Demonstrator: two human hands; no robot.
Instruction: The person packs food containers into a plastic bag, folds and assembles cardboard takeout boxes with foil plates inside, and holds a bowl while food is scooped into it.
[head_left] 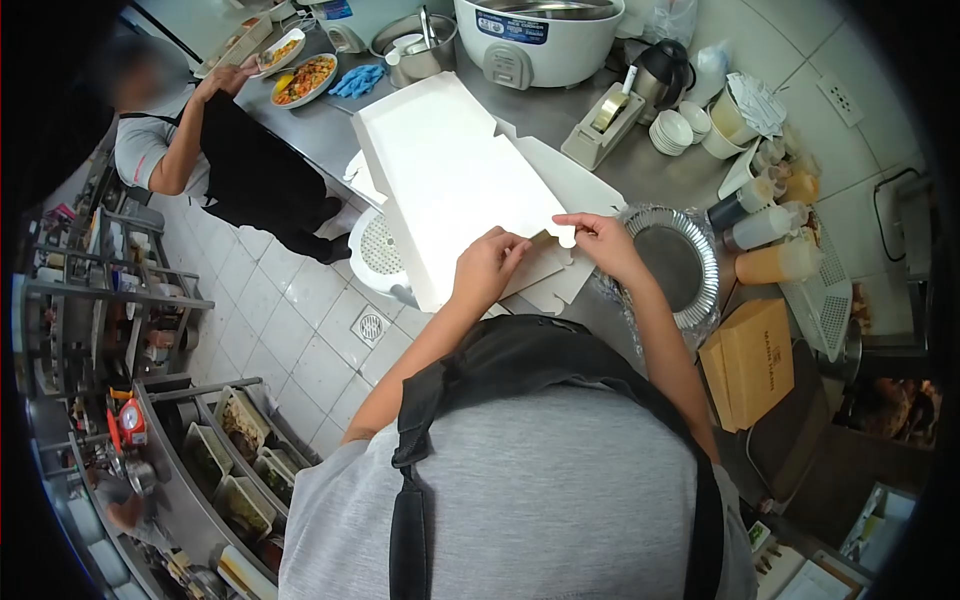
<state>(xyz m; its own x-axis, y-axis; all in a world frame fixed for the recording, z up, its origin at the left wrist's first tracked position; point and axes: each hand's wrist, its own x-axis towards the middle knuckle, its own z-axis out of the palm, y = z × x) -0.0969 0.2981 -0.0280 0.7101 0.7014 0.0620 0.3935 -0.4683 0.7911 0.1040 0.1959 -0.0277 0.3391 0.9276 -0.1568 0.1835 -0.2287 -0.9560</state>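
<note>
A large white cardboard box (450, 150), partly folded, lies on the steel counter in front of me. My left hand (489, 265) is closed on its near edge, the fingers at a raised side panel. With thumb and fingers pinched, my right hand (604, 246) grips a small corner flap of the same box. Brown inner cardboard shows between my hands. Beneath, more white cardboard (575, 175) spreads out on the right. Just right of my right hand lies a round foil tray (708, 262) with clear plastic wrap about it.
A rice cooker (540, 45), tape dispenser (605, 125), small white bowls (670, 132) and sauce bottles (778, 260) line the back and right. Brown paper bags (750, 365) lie at right. A co-worker (190, 140) stands at left, near a plate of food (305, 80). A white perforated stool (378, 245) stands below the counter.
</note>
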